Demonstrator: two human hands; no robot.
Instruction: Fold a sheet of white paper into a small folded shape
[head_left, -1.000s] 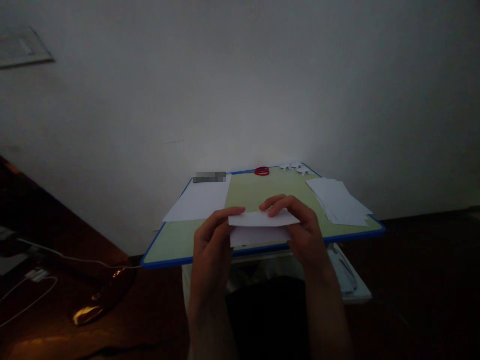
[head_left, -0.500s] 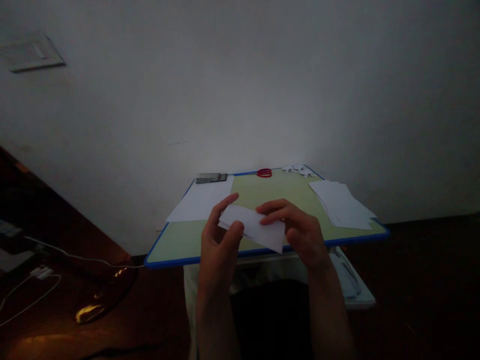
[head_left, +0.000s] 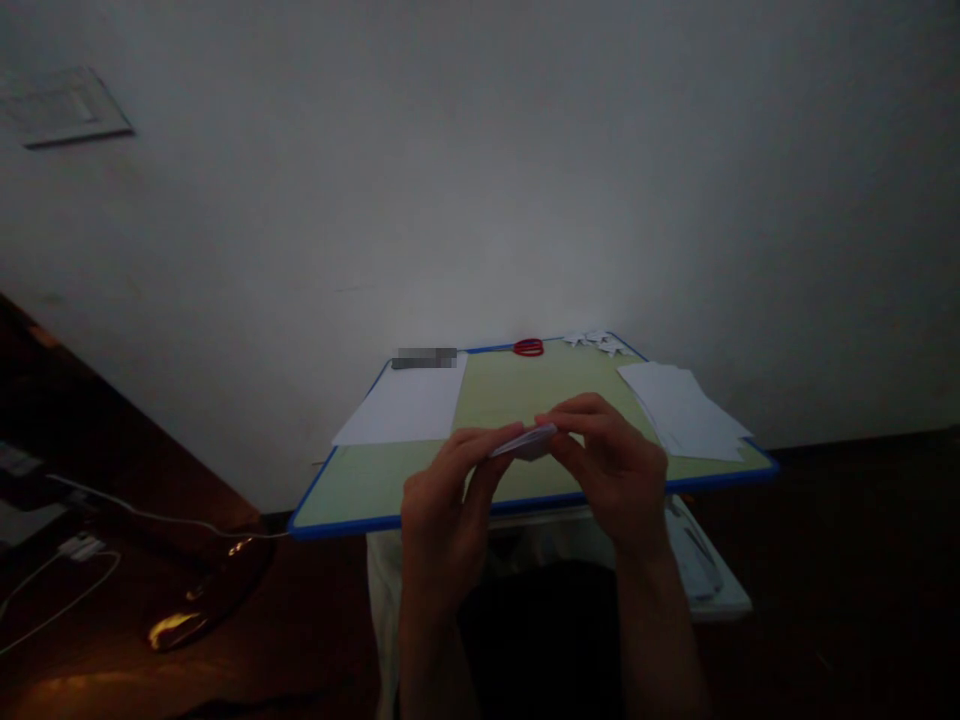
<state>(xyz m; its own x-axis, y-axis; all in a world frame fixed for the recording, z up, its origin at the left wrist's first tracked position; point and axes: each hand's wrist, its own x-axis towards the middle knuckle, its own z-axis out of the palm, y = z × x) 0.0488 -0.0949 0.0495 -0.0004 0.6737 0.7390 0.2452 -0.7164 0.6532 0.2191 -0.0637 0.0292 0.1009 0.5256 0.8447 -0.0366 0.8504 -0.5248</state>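
A small folded white paper (head_left: 527, 441) hangs above the near edge of the green table, seen almost edge-on. My left hand (head_left: 444, 505) pinches its left end between thumb and fingers. My right hand (head_left: 616, 468) curls over its right end, fingers closed on it. Both forearms rise from the bottom of the view, and most of the folded paper is hidden by my fingers.
The green table with a blue rim (head_left: 525, 503) carries a white sheet (head_left: 405, 405) at left, a stack of white sheets (head_left: 682, 410) at right, a red ring (head_left: 529, 347), small white paper shapes (head_left: 596, 340) and a dark flat object (head_left: 424, 358) at the back. White cables (head_left: 67, 560) lie on the dark floor at left.
The paper, held flat-on and tilted half a second ago, is now folded tighter and turned edge-on. Both hands have closed in toward each other around it.
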